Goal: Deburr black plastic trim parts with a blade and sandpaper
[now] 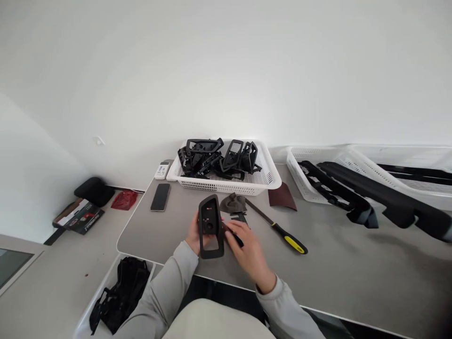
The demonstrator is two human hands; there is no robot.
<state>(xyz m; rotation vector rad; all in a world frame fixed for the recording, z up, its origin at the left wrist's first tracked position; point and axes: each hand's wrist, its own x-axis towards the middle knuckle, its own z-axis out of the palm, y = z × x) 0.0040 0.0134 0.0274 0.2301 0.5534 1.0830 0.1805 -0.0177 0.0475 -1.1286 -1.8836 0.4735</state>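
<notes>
A black plastic bezel with an opening at its lower end is held upright over the near part of the table. My left hand is closed around its left side, with the fingers partly hidden behind it. At the bezel's right edge, my right hand pinches a slim dark tool; its tip is too small to make out. Just beyond the hands lie a crumpled dark cloth and a file with a black and yellow handle.
A white basket of similar black parts stands behind. Right of it are brown sandpaper and white baskets with long black trims. A phone lies left; a bin with black parts sits below the table's left edge.
</notes>
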